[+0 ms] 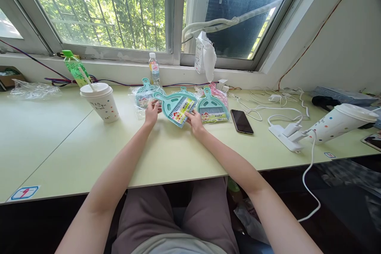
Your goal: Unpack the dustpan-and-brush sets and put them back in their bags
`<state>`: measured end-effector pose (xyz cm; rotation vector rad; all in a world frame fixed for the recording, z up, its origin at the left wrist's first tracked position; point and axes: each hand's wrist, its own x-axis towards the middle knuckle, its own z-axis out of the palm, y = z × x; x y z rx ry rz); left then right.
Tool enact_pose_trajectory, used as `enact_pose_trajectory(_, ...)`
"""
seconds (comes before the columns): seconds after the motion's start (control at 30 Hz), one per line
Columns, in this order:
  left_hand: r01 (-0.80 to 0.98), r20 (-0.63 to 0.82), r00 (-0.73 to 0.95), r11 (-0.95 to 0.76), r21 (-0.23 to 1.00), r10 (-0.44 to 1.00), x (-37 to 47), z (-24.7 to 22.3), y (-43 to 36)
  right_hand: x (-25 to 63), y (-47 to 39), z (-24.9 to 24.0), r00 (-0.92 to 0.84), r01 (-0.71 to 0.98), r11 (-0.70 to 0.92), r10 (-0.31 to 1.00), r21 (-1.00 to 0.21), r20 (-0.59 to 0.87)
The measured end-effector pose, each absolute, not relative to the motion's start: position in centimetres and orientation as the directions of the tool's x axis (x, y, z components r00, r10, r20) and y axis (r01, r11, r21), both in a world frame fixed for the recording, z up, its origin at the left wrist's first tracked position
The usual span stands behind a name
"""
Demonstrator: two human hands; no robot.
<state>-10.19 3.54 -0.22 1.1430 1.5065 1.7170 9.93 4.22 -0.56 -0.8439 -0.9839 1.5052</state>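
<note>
A teal toy dustpan and brush set (175, 106) with a yellow printed label is tilted between my two hands. My left hand (152, 112) grips it near its handle end at the left. On its lower right edge, my right hand (194, 120) has its fingers closed at the label. Close by on the right lies another teal dustpan set (212, 108), with a pink one (219, 94) partly hidden behind it. A wrapped teal set (145, 94) rests behind my left hand.
A white paper cup (102, 103) and green bottle (74, 67) stand left. Behind the sets is a clear bottle (154, 70). Rightward are a black phone (242, 121), a power strip (285, 138) with white cables, and a tilted cup (337, 124).
</note>
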Motion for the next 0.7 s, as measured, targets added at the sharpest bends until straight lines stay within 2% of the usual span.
enact_pose_trajectory(0.07,0.501,0.389,-0.432,-0.143,0.854,0.813,-10.9,-0.4,3.1,9.9,4.2,-0.6,-0.132,-0.403,-0.055,0.991,-0.913,-0.001)
enact_pose_trajectory(0.13,0.806,0.462,-0.303,-0.035,0.591,0.833,-11.1,-0.6,2.6,10.0,4.3,-0.7,-0.117,-0.408,-0.053,0.993,-0.911,-0.005)
enact_pose_trajectory(0.23,0.972,0.385,-0.124,0.035,0.231,0.915,-10.9,-0.7,1.9,10.0,4.3,-0.8,-0.108,-0.414,-0.055,0.994,-0.909,-0.011)
enact_pose_trajectory(0.3,0.993,0.342,-0.079,0.045,0.108,0.936,-10.7,-0.4,1.6,9.9,4.2,-0.8,-0.110,-0.410,-0.054,0.994,-0.911,-0.009)
enact_pose_trajectory(0.4,0.997,0.327,-0.081,0.075,0.030,0.942,-10.6,0.4,1.5,9.9,4.1,-0.7,-0.119,-0.392,-0.049,0.993,-0.919,-0.002)
enact_pose_trajectory(0.53,0.997,0.331,-0.080,0.080,0.013,0.940,-10.9,1.1,1.5,9.8,4.0,-0.8,-0.110,-0.381,-0.043,0.994,-0.924,-0.001)
enact_pose_trajectory(0.6,0.996,0.356,-0.094,0.087,0.034,0.930,-11.3,1.1,1.6,9.9,4.0,-0.8,-0.099,-0.389,-0.037,0.995,-0.921,0.002)
enact_pose_trajectory(0.7,0.981,0.471,-0.188,0.136,0.142,0.862,-11.9,0.9,1.7,9.9,4.1,-0.9,-0.083,-0.407,-0.029,0.997,-0.913,0.005)
